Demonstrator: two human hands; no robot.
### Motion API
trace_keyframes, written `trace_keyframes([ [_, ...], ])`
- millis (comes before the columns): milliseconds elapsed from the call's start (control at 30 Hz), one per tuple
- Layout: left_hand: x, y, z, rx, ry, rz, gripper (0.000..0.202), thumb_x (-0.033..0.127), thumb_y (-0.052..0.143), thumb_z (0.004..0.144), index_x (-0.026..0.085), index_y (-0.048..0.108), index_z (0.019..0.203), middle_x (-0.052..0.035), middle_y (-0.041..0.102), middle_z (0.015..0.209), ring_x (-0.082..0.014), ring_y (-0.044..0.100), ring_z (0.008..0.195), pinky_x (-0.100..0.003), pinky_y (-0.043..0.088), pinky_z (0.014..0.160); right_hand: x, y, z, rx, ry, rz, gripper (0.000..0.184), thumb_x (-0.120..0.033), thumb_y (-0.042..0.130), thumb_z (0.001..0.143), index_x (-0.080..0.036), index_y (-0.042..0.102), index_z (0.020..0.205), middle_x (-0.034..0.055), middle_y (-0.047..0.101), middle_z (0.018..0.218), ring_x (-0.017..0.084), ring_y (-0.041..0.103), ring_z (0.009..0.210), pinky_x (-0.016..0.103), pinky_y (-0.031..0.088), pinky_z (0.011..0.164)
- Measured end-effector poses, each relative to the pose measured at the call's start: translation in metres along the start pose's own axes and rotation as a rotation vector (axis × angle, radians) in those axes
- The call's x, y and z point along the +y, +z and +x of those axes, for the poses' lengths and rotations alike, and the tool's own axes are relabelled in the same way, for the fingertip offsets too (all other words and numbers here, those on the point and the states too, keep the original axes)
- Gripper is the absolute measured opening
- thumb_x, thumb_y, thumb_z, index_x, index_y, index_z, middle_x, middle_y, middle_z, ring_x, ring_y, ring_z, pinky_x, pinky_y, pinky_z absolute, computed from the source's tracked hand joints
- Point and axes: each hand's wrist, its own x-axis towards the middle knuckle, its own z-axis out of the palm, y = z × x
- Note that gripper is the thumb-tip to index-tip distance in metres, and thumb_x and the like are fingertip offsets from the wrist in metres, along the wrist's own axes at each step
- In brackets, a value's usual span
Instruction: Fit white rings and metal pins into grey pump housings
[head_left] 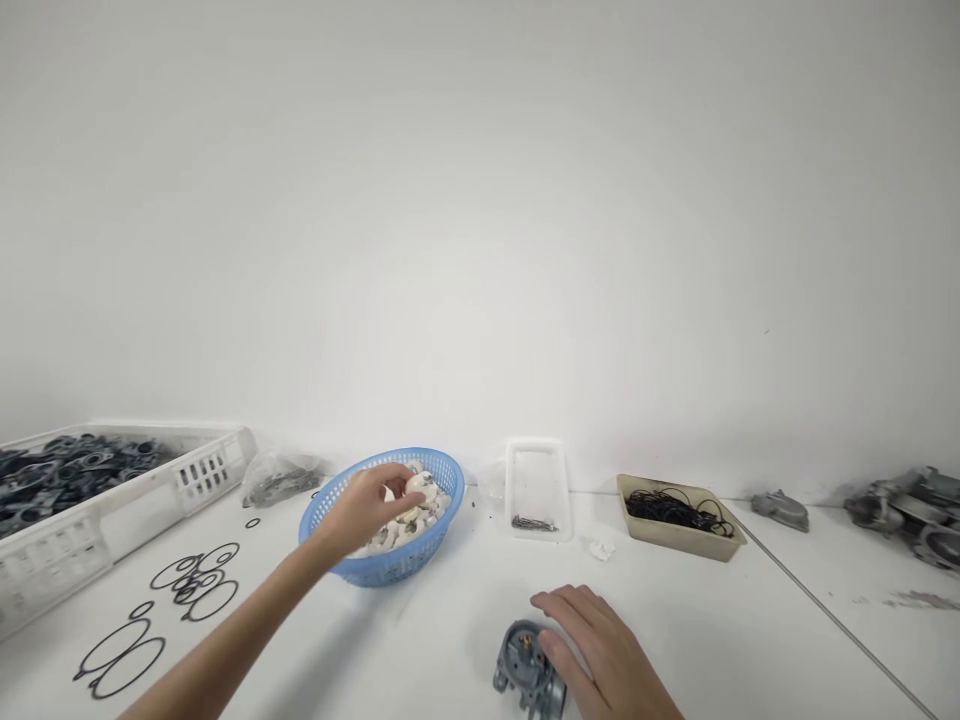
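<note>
My left hand point(379, 502) reaches over a blue plastic basket point(397, 570) with holes in its wall. White plastic pieces point(431, 497) that look like carburetor floats fill the basket. Thumb and fingers are bent and apart above the pieces, with white showing in the gap; no firm hold on any one piece is visible. At the front, a grey metal carburetor body point(521, 660) lies with its cavity facing up and a small brass part inside. My right hand point(592, 650) is beside it, fingers stretched out, the thumb overlapping its right edge. Whether the thumb touches it is unclear.
A white crate point(150, 500) holds dark metal parts at left, near a clear bag point(281, 480). Black rubber rings point(199, 580) lie in front. Behind are a white tray point(538, 485) with screws and a beige tray point(682, 540) of black rings. Metal parts point(911, 510) sit right.
</note>
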Motion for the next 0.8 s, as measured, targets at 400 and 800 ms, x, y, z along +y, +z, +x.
trace_keyframes([
  [400,0.097,0.070,-0.062,0.398,0.766,0.182,0.018,0.005,0.060,0.099,0.017,0.064,0.112,-0.0077,0.069,0.098,-0.0181,0.063,0.079,-0.031,0.048,0.069,-0.011,-0.007,0.003,0.199,0.334,0.484,0.030,-0.041,0.046,0.111,-0.023,0.069,0.115,0.0075,0.071,0.098,0.024,0.067,0.093,0.033,0.056,0.083],
  [800,0.099,0.112,-0.074,0.214,0.929,0.150,0.021,0.003,0.050,0.101,0.009,0.063,0.116,-0.0136,0.069,0.098,-0.0223,0.065,0.082,-0.035,0.051,0.068,-0.019,0.002,0.006,0.012,0.311,0.425,0.039,-0.019,0.075,0.081,-0.025,0.066,0.119,0.0040,0.070,0.108,0.023,0.066,0.100,0.034,0.057,0.090],
])
